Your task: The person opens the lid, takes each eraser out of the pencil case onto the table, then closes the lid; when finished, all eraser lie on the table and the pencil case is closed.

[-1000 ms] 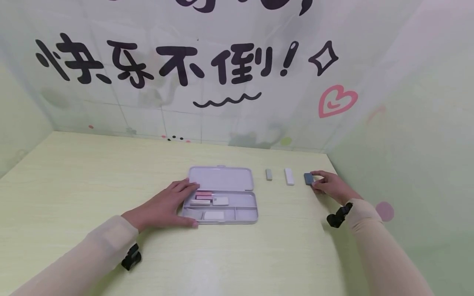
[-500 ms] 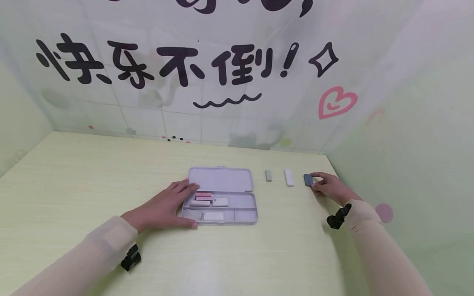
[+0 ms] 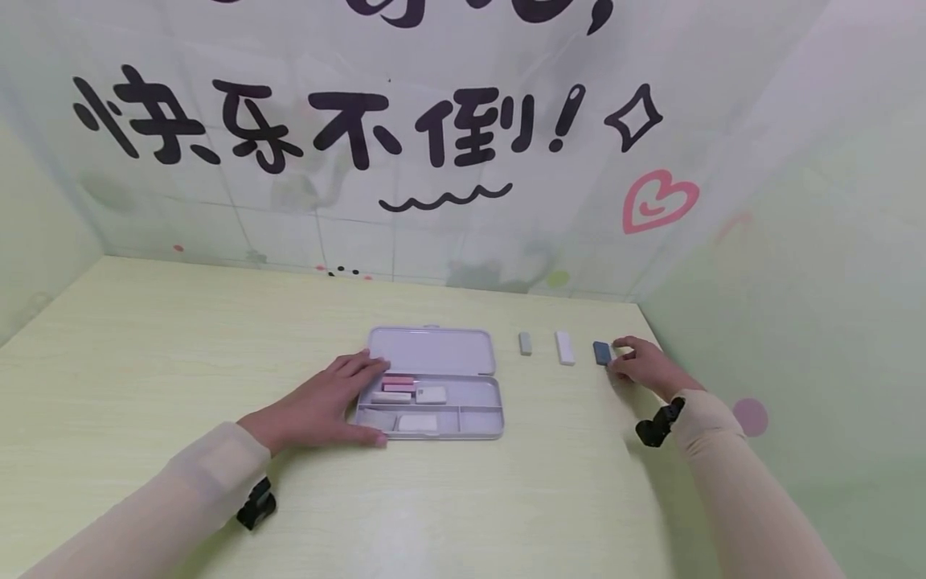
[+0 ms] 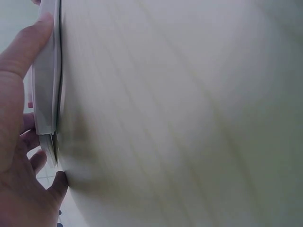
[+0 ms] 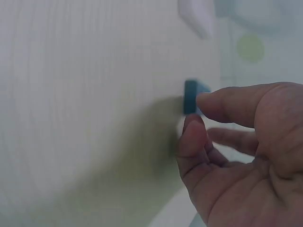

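Tabletop (image 3: 217, 338): pale yellow, faint wood grain; I note a soft glare patch (image 3: 394, 515) near its front edge. Behind it, a whitish back wall (image 3: 289, 217) with bold black lettering (image 3: 359, 145), a wavy line (image 3: 445, 197) beneath and a pink heart outline (image 3: 628, 213). Pale green left wall (image 3: 32, 209) and right wall (image 3: 832, 322) flank the tabletop; a mauve dot (image 3: 751, 416) marks the latter. Lighting diffuse.
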`<action>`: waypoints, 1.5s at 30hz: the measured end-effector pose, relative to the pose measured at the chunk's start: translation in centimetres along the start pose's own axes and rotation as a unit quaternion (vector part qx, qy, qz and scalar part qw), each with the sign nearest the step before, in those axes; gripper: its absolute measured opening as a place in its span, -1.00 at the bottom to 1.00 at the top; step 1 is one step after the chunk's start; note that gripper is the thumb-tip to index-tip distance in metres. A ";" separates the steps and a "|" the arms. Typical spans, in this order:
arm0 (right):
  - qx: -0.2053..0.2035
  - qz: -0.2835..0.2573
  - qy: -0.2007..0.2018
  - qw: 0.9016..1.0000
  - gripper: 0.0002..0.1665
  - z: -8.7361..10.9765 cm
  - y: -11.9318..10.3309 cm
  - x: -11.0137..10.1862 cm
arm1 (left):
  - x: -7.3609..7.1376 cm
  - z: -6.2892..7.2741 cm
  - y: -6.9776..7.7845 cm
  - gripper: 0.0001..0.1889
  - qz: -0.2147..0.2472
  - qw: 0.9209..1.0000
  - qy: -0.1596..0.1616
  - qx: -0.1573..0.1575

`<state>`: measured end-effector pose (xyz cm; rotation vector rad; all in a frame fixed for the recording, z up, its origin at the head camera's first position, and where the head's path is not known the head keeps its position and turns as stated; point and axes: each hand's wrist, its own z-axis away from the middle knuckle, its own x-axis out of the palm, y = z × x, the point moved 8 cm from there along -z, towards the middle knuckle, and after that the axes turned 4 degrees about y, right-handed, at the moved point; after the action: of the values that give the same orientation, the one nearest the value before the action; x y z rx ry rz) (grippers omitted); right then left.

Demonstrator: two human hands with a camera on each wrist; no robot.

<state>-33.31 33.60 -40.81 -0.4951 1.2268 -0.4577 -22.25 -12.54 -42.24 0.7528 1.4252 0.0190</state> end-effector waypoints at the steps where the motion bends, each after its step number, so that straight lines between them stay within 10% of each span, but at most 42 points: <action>1: -0.001 0.004 0.003 1.000 -0.28 0.1 -0.6 0.0 | 0.0 0.0 0.0 0.19 0.000 1.000 0.000 0.000; 9: -0.141 0.031 0.035 0.989 -0.45 0.8 -9.8 1.6 | -0.3 0.2 -0.3 0.18 -0.003 1.000 0.004 -0.003; 18: -0.334 0.078 -0.047 0.938 -0.57 4.3 -19.4 8.2 | -0.3 0.2 -0.1 0.16 0.002 1.000 0.003 0.004; 34: -0.413 0.181 -0.131 0.883 -0.47 5.6 -23.8 16.4 | 0.1 -0.1 -0.4 0.17 0.006 1.000 -0.008 -0.007; 45: -0.371 0.218 -0.130 0.893 -0.48 5.2 -23.5 17.8 | 0.4 -0.3 -0.6 0.19 0.005 1.000 -0.004 -0.004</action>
<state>-24.99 4.86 -39.39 -0.8667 1.1793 0.4821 -22.65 -12.71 -42.81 0.7537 1.4128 0.0291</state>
